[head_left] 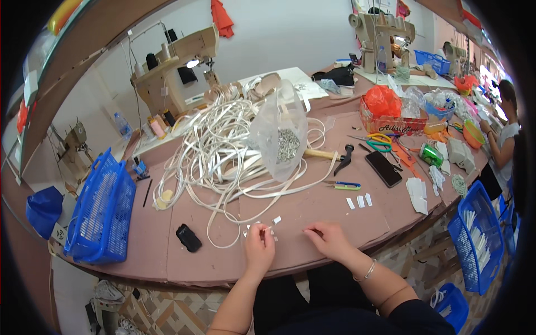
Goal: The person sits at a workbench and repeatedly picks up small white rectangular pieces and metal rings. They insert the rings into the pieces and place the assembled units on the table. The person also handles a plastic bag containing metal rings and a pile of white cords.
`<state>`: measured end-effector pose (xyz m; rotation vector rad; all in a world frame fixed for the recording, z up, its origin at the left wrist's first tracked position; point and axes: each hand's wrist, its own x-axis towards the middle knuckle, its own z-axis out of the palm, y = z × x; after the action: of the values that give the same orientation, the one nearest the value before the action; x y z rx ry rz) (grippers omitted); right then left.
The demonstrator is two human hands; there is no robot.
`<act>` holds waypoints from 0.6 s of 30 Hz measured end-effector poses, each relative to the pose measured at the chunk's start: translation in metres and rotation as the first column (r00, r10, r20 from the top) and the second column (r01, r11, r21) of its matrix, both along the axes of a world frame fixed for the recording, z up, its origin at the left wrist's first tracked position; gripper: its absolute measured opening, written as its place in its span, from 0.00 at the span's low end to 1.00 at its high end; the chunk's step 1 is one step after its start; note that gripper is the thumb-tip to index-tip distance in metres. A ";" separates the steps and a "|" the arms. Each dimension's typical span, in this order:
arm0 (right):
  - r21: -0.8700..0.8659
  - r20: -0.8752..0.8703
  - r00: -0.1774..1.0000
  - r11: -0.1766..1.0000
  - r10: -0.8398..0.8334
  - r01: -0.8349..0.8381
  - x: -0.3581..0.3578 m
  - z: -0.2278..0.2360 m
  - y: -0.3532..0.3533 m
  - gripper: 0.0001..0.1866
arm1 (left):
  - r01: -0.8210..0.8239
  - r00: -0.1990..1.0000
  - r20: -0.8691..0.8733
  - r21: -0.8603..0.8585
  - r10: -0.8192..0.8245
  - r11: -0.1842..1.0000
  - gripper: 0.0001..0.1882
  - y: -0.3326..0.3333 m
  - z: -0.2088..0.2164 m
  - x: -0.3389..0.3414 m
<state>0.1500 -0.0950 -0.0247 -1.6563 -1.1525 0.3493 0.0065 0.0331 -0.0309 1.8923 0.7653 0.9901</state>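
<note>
My left hand [260,245] is closed near the front of the table, its fingertips pinched together by a few small white pieces [277,220]. Whatever it grips is too small to make out. To its right, my right hand [329,239] hovers with thumb and fingers pressed together; anything between them is hidden. Three short white strips [360,201] lie in a row beyond the right hand. Behind them are yellow-green and blue thread snips [345,185]. A clear plastic bag [279,125] of small metal pieces stands on a tangled heap of white straps [201,145].
A hammer [347,159] and phone [383,170] lie behind the strips. A black object [188,238] sits left of my hands. Blue baskets [100,209] stand at the left; another [477,237] is at the lower right. Sewing machines line the back; a person [505,134] sits far right.
</note>
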 end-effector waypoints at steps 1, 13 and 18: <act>0.048 0.138 0.990 0.998 -0.039 0.033 0.007 -0.006 -0.003 0.06 | 0.020 0.984 -0.178 0.209 0.017 0.978 0.05 0.013 -0.004 -0.003; 0.130 0.484 0.852 0.980 -0.198 0.154 0.029 -0.031 -0.025 0.03 | 0.065 0.997 -0.022 0.721 -0.071 0.690 0.04 0.063 0.108 0.137; 0.149 0.473 0.857 0.977 -0.206 0.153 0.027 -0.028 -0.029 0.03 | 0.561 0.432 -0.877 0.443 0.209 0.699 0.14 0.131 0.089 0.228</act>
<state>0.1775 -0.1239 -0.0531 -1.7932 -1.3376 -0.2676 0.2346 0.1641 0.0586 3.2032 0.7201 -0.0924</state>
